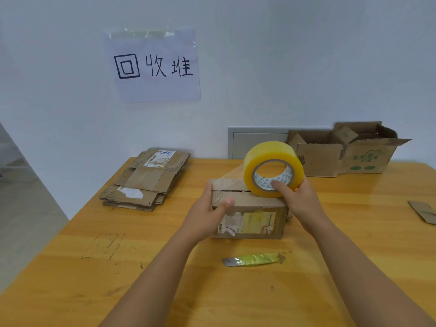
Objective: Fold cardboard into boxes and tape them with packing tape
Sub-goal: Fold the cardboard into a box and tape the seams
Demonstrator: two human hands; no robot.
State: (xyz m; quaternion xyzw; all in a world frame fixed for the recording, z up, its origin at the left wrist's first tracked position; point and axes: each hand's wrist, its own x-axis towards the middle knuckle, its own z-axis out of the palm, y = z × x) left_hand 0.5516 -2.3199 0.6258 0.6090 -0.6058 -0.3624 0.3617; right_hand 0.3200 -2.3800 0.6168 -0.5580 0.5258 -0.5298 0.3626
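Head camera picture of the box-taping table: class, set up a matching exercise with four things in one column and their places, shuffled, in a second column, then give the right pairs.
Things:
1. tape roll
2. stack of flattened cardboard
3. yellow-green knife
4. paper sign

Places:
A. taped to the wall
B. on the table, far left
C. in the right hand, on top of the box
D. on the table, nearer than the box

Pairs: 1-C, 2-B, 3-D, 4-A
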